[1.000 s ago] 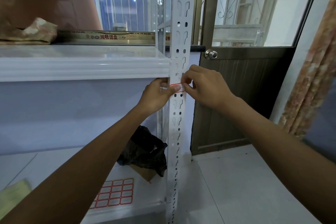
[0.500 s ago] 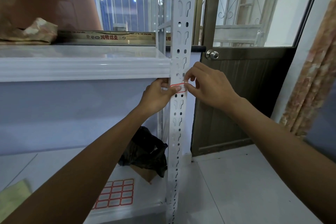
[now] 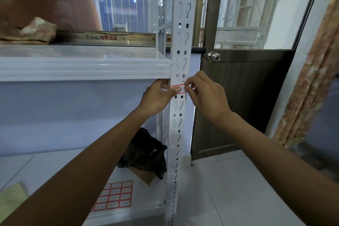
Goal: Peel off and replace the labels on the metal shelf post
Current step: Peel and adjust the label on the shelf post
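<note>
The red-bordered label (image 3: 177,87) sits on the metal shelf post (image 3: 178,115) just under the shelf, left hand (image 3: 157,97) thumb pressing it, right hand (image 3: 205,95) fingers (image 3: 188,88) pinching its right edge, which looks slightly more lifted than a moment earlier, so peeling seems barely begun and replacement from the sticker sheet (image 3: 114,196) remains.

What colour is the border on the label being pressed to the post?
Red border on a white label, seen in the head view, on the white shelf post.
</note>
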